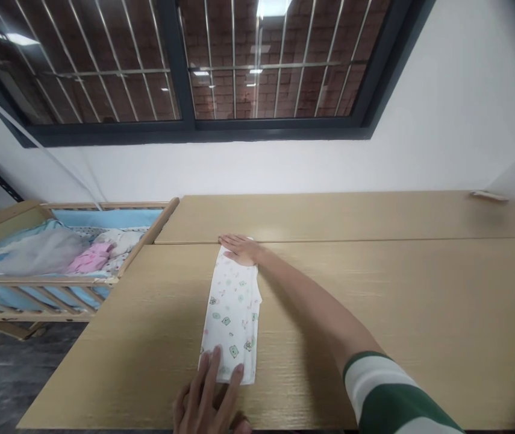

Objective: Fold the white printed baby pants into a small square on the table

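Note:
A white cloth [232, 313] printed with small green and pink figures lies folded into a long narrow strip on the wooden table [397, 301]. My right hand [239, 248] lies flat with fingers stretched out on the strip's far end, the arm reaching across the table in a green and white striped sleeve. My left hand [207, 401] rests with fingers spread on the strip's near end, close to the table's front edge. Neither hand holds anything.
A wooden cot [58, 259] stands to the left of the table, filled with blue bedding, a grey cloth and pink clothes. A small flat object [487, 195] lies at the table's far right. A barred window [194, 60] is above the white wall.

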Demonstrator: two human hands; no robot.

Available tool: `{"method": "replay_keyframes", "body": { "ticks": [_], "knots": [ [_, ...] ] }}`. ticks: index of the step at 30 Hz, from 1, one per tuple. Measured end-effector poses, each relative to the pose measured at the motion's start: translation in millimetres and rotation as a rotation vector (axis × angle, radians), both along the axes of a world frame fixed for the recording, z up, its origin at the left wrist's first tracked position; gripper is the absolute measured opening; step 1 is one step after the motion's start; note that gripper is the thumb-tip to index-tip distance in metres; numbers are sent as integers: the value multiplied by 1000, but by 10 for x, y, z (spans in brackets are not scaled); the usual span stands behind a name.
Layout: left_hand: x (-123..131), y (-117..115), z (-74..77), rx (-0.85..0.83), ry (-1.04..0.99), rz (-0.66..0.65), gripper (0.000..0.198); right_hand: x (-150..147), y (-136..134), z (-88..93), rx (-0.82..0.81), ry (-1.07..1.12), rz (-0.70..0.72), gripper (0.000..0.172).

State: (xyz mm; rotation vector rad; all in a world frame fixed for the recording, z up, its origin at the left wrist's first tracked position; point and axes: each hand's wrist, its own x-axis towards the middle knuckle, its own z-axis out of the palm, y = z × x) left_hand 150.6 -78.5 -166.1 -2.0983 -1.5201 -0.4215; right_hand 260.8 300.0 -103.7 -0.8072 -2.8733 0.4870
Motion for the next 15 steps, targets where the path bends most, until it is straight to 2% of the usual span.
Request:
{"method": "replay_keyframes", "body": {
  "ticks": [5,8,10,12,15],
  "knots": [
    [43,138,204,-31,-33,-100,57,74,-50,147,111,98,-68,54],
    [-51,256,358,-113,-106,-140,42,183,-311,287,238,148,-72,49],
    [-143,318,431,-151,-166,-189,31,320,-669,371,268,181,-48,40],
    [-227,347,465,-156,-214,-260,24,516,-1154,430,205,207,3,31],
    [-304,314,463,-131,-242,-359,24,877,-1955,476,29,170,212,31]
  ]
}}
